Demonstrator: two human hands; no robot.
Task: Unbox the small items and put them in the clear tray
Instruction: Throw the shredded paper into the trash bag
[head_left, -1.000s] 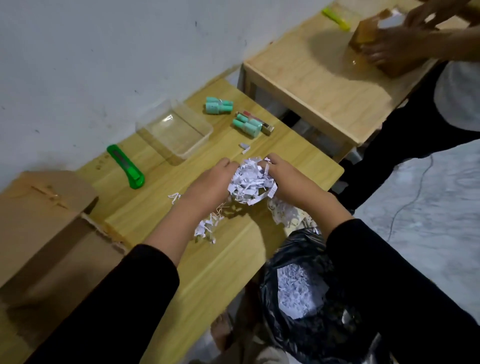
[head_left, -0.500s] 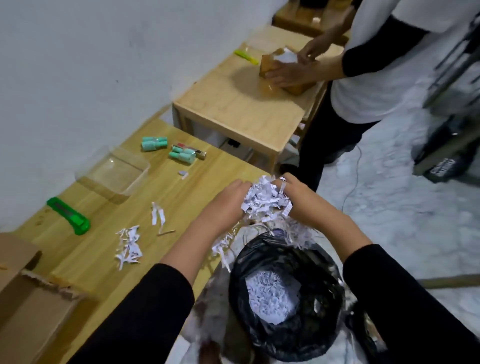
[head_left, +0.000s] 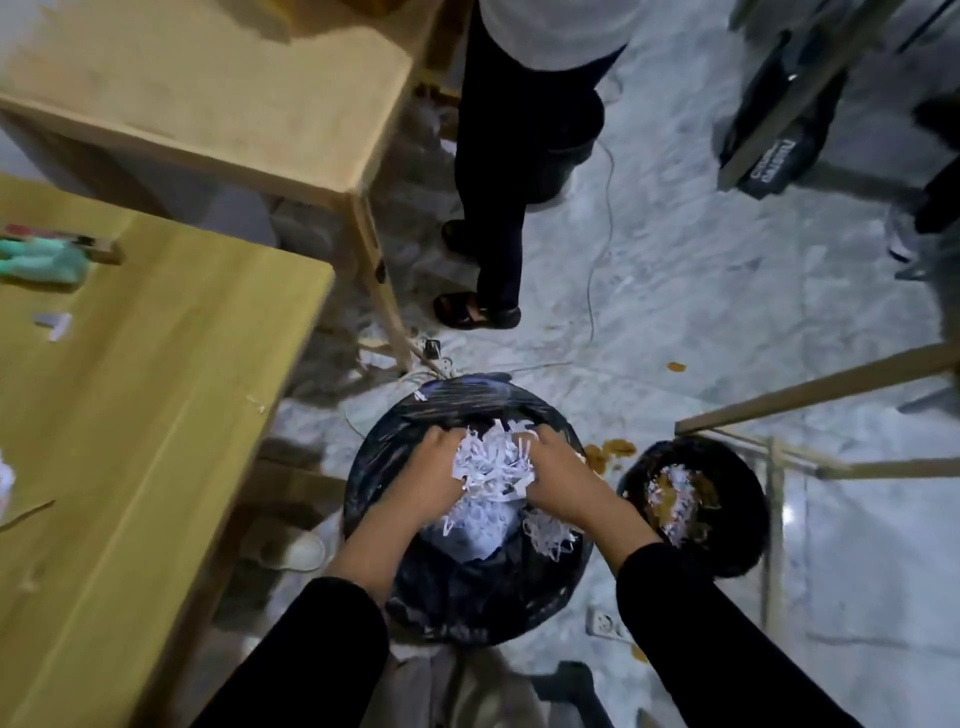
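Black sleeves are cut off by the lower edge, and only the forearms are shown bare. A wad of shredded paper (head_left: 493, 465) is held between the left hand (head_left: 423, 486) and the right hand (head_left: 561, 480). Each grip is closed round its side of the wad, with the fingertips buried in the strips and hidden. The wad is held at the mouth of a bin lined with a black bag (head_left: 457, 402), and more shreds are seen inside it. Whether the wad touches those shreds cannot be told. Just to the right a second black-lined bin (head_left: 748, 499) is seen, with shreds and something brownish in it, too blurred to be named. A white shoe (head_left: 296, 551) is partly hidden under the desk (head_left: 135, 441), whose yellow wooden top is cut off at the left. At its far left edge the small items (head_left: 39, 260) are seen as a blurred teal cluster, half out of frame and well apart from the hands; they cannot be counted. A paper scrap (head_left: 54, 325) is seen near them. Beyond, a second wooden desk (head_left: 234, 104) is set, and beside it a person's dark trouser legs (head_left: 498, 197) and a sandal (head_left: 475, 312) are shown, the body cut off above. The floor (head_left: 727, 312) is laid with pale grey marbled tile and crossed by a thin cable (head_left: 597, 249)
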